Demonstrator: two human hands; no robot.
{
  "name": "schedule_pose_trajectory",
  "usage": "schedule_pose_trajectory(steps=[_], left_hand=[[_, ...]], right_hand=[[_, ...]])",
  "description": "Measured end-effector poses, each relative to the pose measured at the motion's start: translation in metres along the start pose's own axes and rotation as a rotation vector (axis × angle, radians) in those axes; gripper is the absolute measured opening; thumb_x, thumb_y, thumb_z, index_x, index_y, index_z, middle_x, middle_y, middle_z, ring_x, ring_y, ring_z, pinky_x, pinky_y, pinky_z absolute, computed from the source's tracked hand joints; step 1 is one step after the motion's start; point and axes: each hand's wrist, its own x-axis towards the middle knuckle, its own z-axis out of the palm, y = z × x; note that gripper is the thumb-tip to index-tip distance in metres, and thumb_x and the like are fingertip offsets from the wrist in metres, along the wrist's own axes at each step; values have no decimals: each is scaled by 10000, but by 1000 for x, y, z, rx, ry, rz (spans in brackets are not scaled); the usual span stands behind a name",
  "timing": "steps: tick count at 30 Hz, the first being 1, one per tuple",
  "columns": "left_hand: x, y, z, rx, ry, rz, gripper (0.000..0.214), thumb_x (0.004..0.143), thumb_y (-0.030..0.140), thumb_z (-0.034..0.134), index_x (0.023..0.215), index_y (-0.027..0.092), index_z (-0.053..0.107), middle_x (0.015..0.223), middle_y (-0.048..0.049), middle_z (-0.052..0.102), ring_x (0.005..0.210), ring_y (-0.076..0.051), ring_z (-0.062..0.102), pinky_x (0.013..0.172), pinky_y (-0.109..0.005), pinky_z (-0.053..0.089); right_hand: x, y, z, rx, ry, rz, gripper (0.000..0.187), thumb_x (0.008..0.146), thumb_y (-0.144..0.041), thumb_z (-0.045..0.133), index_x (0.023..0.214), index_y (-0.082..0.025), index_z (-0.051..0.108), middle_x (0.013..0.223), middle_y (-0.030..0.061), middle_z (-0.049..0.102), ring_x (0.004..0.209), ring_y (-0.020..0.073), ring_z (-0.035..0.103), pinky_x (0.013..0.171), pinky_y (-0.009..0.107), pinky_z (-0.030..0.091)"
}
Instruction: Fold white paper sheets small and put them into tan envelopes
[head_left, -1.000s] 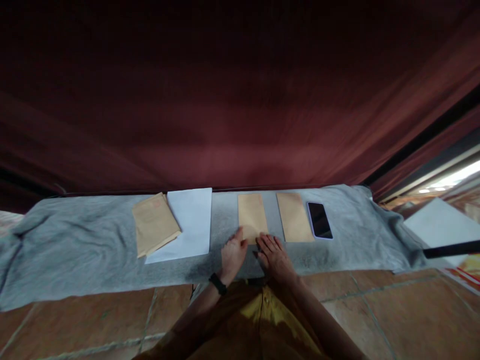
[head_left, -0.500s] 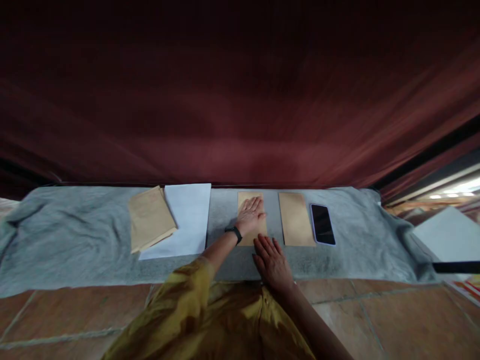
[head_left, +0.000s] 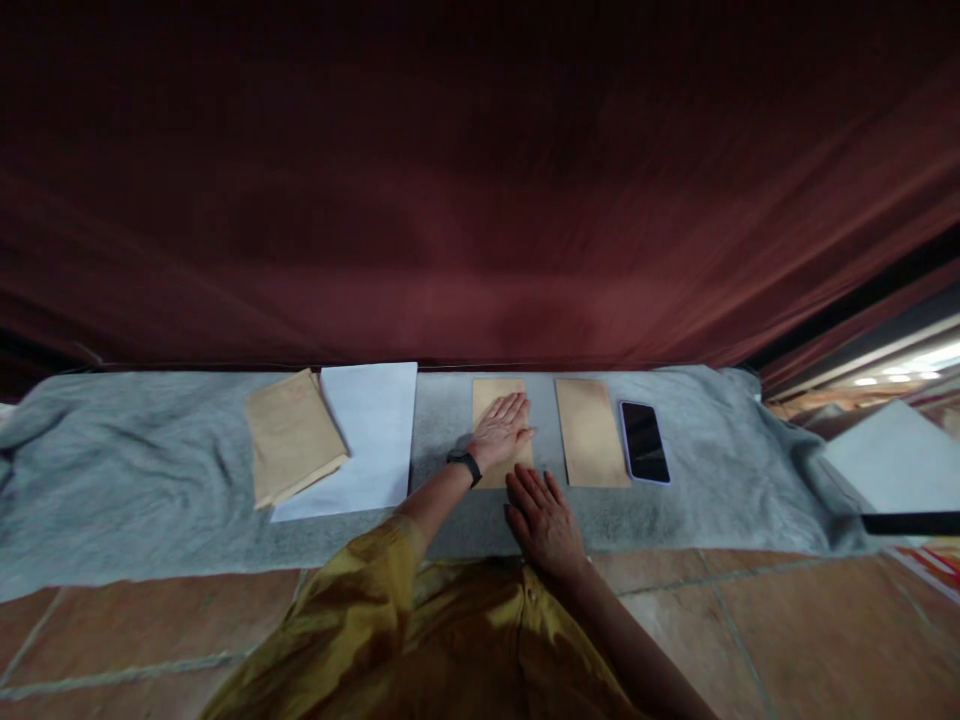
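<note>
My left hand (head_left: 501, 430) lies flat, fingers together and stretched out, on a brown envelope (head_left: 487, 392) on the grey cloth (head_left: 150, 460). A black band sits on that wrist. Just below the envelope's near edge, my right hand (head_left: 541, 515) rests flat on the cloth with its fingers spread. A second brown envelope (head_left: 591, 433) lies to the right, apart from both hands. Beside it is a black phone (head_left: 643, 441), screen up.
Left of the hands, a stack of brown envelopes (head_left: 291, 436) overlaps a white sheet (head_left: 367, 432). A dark red curtain (head_left: 480, 200) hangs behind the cloth. Tiled floor (head_left: 787, 620) runs in front. A white board (head_left: 885, 460) and dark bar lie at the far right.
My left hand slid forward from the envelope's near edge onto the envelope and now lies flat on it. My right hand stayed at the near edge. The view shifted slightly.
</note>
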Motion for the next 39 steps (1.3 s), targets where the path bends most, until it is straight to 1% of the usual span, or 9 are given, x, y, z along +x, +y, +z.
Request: schedule_pose_trajectory(steps=[5,9,14,20,25,30,34,37,39], left_hand=[[-12,6,2,-8,27,43,667,1063,532,296,1602,139,316,1660,-132,354,1562,-225,277,1297,-438,151],[-23,11,0,-2,-3,81,666,1069,520,296,1597,115,315,1667,-138,338,1570,-220,250,1293,-423,162],[-33,14,-7,-3,-35,119,643,1079,482,275,1593,99,322,1671,-138,324,1577,-211,225,1290,-406,171],[-44,20,-8,-15,-31,139,640,1086,480,234,1593,100,324,1667,-137,334,1577,-210,227,1290,-413,166],[-57,26,-8,-22,-35,147,660,1085,523,227,1591,112,331,1667,-131,339,1575,-210,234,1290,-411,164],[-79,31,-9,-8,-33,197,639,1091,510,239,1599,129,311,1675,-118,332,1577,-202,225,1297,-426,162],[-103,36,-14,7,-20,254,628,1086,506,293,1604,152,308,1683,-105,317,1583,-209,206,1301,-431,145],[-122,41,-18,4,-38,274,711,1053,590,341,1607,145,303,1681,-117,317,1582,-229,211,1300,-435,141],[-132,45,-21,-1,-49,269,736,1044,609,348,1606,134,306,1672,-125,337,1579,-229,221,1298,-426,146]], right_hand=[[-1,1,2,20,37,1,507,1052,-319,479,1546,-206,458,1590,98,479,1479,256,436,1258,511,288],[-1,1,3,24,49,-3,515,1051,-313,482,1553,-201,446,1588,105,483,1472,261,446,1256,522,289],[-1,0,3,49,63,7,485,1041,-307,502,1513,-197,494,1534,102,551,1460,252,460,1257,514,297],[-5,3,7,91,110,-16,458,1012,-248,500,1464,-189,534,1463,108,611,1422,249,496,1253,511,308],[-8,9,13,192,165,-13,424,980,-181,469,1392,-174,570,1354,122,665,1342,240,554,1232,500,345],[-9,14,13,301,194,19,368,962,-119,419,1231,-215,650,1251,92,711,1245,217,606,1200,477,388],[-10,14,11,328,229,34,338,987,-151,404,1152,-237,686,1179,81,733,1176,216,642,1165,469,434],[-10,15,8,341,251,49,350,1015,-213,395,1208,-242,685,1126,88,739,1138,233,659,1105,461,498],[-6,17,7,352,231,43,396,1036,-231,356,1292,-233,658,1201,96,723,1190,230,643,1095,443,515]])
